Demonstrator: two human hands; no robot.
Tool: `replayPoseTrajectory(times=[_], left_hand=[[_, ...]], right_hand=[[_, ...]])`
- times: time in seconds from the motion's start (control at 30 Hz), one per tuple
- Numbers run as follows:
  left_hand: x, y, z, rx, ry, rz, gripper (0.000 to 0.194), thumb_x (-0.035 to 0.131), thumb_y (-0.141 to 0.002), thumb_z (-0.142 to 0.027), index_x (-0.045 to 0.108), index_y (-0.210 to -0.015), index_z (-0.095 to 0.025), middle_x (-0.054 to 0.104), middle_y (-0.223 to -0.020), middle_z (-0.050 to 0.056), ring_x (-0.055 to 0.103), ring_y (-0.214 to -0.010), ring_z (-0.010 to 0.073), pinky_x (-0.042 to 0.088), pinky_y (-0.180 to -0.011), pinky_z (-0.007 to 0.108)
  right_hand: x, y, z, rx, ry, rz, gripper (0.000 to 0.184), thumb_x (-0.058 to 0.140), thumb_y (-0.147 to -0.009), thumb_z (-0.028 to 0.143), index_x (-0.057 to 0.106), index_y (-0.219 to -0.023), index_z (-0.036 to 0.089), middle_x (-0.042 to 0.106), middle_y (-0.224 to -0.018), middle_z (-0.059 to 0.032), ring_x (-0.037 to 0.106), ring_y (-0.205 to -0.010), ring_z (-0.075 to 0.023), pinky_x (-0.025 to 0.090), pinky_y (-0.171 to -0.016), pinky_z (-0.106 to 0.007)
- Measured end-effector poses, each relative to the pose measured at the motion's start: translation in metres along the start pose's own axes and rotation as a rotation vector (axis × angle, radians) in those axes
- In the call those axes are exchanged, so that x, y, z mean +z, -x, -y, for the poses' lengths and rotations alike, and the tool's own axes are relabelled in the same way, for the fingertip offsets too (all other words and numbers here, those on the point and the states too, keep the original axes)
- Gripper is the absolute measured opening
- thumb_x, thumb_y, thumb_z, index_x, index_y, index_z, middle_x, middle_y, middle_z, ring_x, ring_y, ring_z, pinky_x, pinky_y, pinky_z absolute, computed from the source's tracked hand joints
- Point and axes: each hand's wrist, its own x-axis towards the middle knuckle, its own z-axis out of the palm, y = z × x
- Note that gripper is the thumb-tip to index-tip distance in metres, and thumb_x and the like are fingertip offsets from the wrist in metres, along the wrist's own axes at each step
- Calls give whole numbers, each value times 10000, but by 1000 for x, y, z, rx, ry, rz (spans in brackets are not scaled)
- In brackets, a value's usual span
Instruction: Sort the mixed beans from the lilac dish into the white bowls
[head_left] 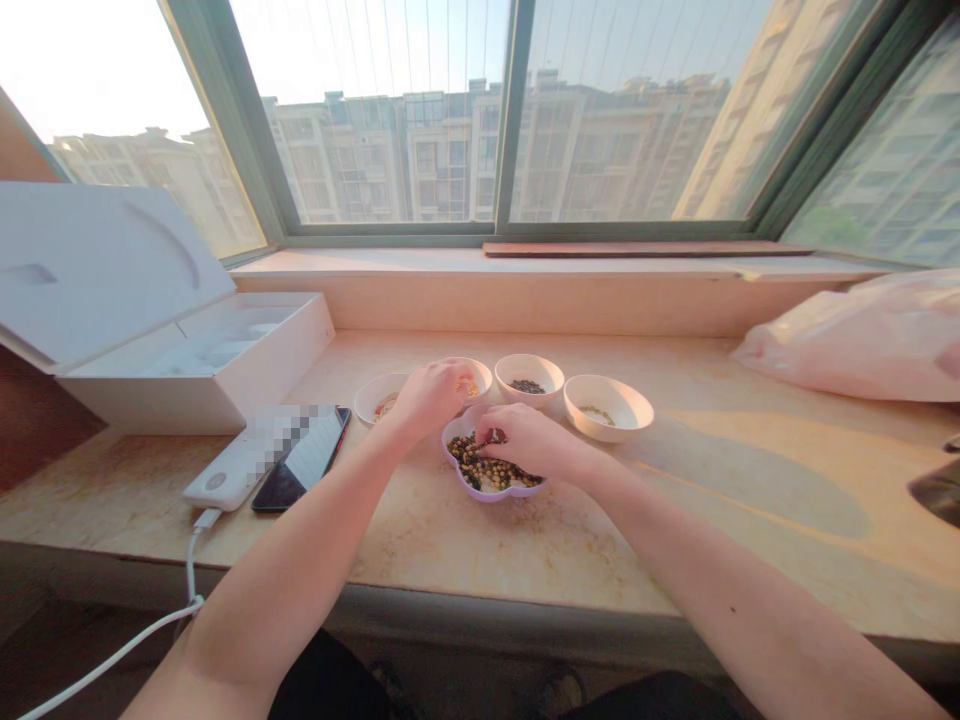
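Observation:
A lilac scalloped bowl holds a mix of small tan, bean-like pieces and dark seeds. My right hand reaches into it, its fingers bent together among the pieces; what they pinch is hidden. Behind, my left hand is over a white bowl with yellowish pieces, its fingers closed at the contents and their tips too small to read. Partly covered by that hand, another white bowl contains reddish and pale bits. Black seeds lie in a third bowl, and greenish ones in the rightmost bowl.
At left are an open white box, a white power bank with a cable, and a dark phone. A translucent plastic bag rests at right, above a dark object by the edge. Windows line the back.

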Motion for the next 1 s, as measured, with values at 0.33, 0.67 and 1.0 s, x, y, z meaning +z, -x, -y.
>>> replayPoseTrajectory(times=[0.33,0.67,1.0], left_hand=[[1,1,0,52,-9,-20,245,498,-947,-203,741,-969,-180,737,-1070,91,675,-935,218,513,-845,309],[-8,5,-14,157,85,18,237,497,-957,-161,733,-936,-168,729,-1007,73,660,-922,187,514,-886,312],[0,17,-29,477,57,412,207,556,-918,-160,755,-930,-219,729,-995,29,664,-897,156,481,-798,264]], right_hand=[[-8,3,3,-60,31,31,146,647,-918,234,768,-840,209,768,-966,-46,680,-827,-200,473,-748,-320],[-32,6,-14,167,-67,-238,212,605,-918,314,753,-812,205,746,-781,-29,654,-736,-184,455,-667,-294],[-76,20,-68,538,229,-317,289,581,-798,188,818,-963,197,788,-885,-72,694,-808,-225,474,-705,-300]])
